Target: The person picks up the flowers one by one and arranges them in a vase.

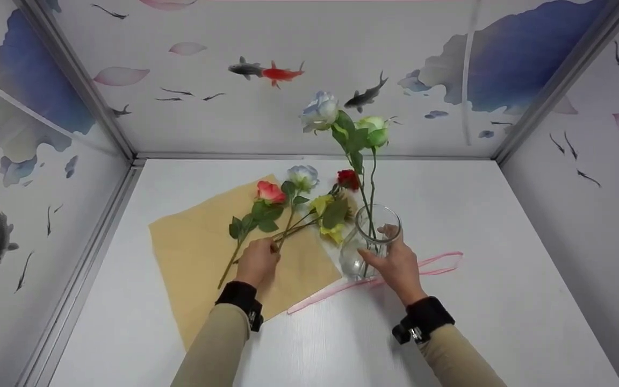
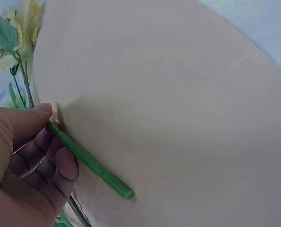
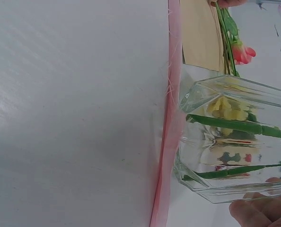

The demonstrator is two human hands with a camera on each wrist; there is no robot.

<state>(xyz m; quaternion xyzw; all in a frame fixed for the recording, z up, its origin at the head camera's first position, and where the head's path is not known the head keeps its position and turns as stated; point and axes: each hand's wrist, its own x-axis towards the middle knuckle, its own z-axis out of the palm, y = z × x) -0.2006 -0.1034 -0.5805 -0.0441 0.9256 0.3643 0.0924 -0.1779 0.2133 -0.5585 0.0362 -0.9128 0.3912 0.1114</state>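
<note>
My left hand point(image 1: 258, 260) pinches a flower stem point(image 2: 91, 163) near its green lower end, above the brown paper; which bloom it carries is unclear. Ahead of it lie a pale blue rose point(image 1: 303, 177), a coral-pink rose point(image 1: 270, 192), a yellow flower point(image 1: 321, 204) and a red flower point(image 1: 347, 179). My right hand point(image 1: 401, 266) grips a clear glass vase point(image 1: 351, 259) round its side, thumb towards me. Inside the vase stand two stems, bearing a light blue rose point(image 1: 319, 112) and a greenish-white rose point(image 1: 375, 131). Both green stem ends point(image 3: 225, 124) show through the glass.
Brown wrapping paper point(image 1: 191, 252) lies flat on the white table point(image 1: 481, 215), left of the vase. A pink ribbon point(image 1: 320, 297) runs along the vase's base and loops to the right. Printed panels enclose the table at the back and both sides.
</note>
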